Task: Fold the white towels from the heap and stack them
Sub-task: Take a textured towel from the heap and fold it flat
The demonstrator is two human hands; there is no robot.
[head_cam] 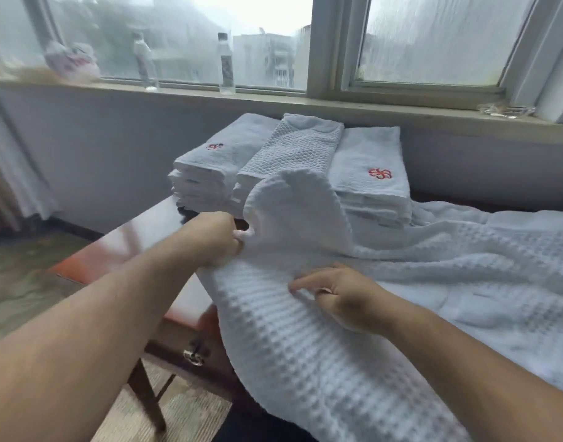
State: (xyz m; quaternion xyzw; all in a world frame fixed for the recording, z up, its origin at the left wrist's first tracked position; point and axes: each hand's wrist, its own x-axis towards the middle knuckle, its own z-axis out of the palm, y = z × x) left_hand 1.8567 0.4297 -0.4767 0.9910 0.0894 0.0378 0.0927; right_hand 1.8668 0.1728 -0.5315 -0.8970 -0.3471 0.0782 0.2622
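Observation:
A large white waffle-weave towel (305, 362) lies spread over the table and hangs off its front edge toward me. My left hand (216, 240) grips the towel's left edge, and a flap of it arches up above the hand. My right hand (334, 295) pinches the fabric near the middle, fingers curled into the weave. Behind them stand three stacks of folded white towels: a left stack (206, 167) with a red emblem, a middle waffle-weave stack (289, 148), and a right stack (372, 180) with a red emblem.
The reddish wooden table (139, 231) has a bare left end and a drawer with a metal pull (194, 357). More white cloth (497, 266) covers the table's right part. Two bottles (226, 63) and a bag (72, 60) stand on the window sill behind.

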